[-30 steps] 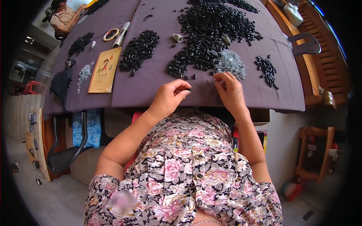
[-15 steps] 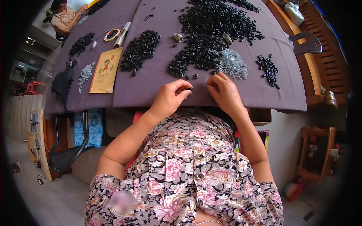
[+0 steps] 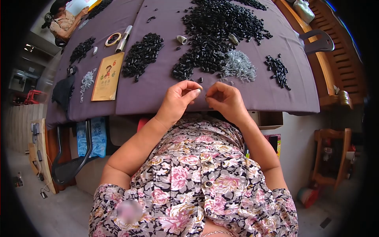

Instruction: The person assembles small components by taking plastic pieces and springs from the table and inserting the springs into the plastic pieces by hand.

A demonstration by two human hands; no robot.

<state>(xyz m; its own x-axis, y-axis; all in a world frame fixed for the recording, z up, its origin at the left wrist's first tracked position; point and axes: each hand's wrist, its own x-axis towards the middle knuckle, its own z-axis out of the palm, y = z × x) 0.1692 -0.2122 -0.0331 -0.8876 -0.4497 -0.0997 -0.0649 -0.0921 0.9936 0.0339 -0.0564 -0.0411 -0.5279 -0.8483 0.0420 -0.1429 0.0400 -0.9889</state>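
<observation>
**Two bare hands with pinched fingers near the table's near edge**

Below the near edge of the table point(image 3: 158, 93), right of the person's waist, is a cardboard box point(image 3: 271, 119); its contents cannot be made out. The left hand point(image 3: 175, 100) and right hand point(image 3: 229, 103) are just above that edge, near each other but apart, thumb and forefinger of each drawn together. Whether either grips a tiny piece, I cannot tell

The black pieces point(image 3: 209, 45) lie in a big heap just beyond both hands, spreading toward the far edge. A pile of clear pieces point(image 3: 239, 66) touches its near right side, beyond the right hand. A smaller black pile point(image 3: 278, 73) is near the right edge, and an oval black pile point(image 3: 143, 53) lies beyond the left hand, to its left

A purple-grey cloth covers the table. Left of the oval pile lies a yellow booklet point(image 3: 107, 77), with a tape roll point(image 3: 113, 39) and a silvery roll point(image 3: 124, 38) beyond it. A slatted wooden bench point(image 3: 342, 55) stands past the right edge; another person point(image 3: 63, 24) is at the far left corner
</observation>
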